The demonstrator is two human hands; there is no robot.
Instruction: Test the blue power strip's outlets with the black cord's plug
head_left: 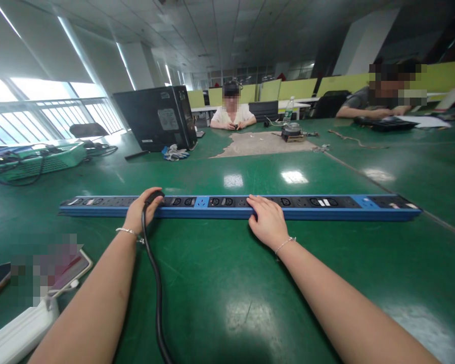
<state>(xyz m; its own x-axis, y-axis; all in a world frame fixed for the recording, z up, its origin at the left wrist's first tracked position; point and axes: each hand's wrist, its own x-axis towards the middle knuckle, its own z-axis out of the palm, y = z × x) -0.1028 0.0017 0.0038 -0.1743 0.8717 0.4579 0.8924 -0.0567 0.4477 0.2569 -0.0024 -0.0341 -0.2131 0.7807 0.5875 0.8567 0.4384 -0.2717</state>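
A long blue power strip (227, 213) with black sockets lies across the green table. At its left part my left hand (140, 210) grips a black plug (154, 196), held against the socket face; whether it is fully seated is hidden. The plug's black cable (156, 283) runs down toward the bottom edge. My right hand (268, 221) rests on the strip right of its middle, fingers over the top and thumb at the front side.
Green table (197, 313); a black computer case (155, 119) and gloves (175, 152) behind. Green basket (49, 163) with cables at left. Phone (72, 268) and white power strip (20, 333) at lower left. Two people (233, 114) sit across the table, with a bottle (289, 110) between them.
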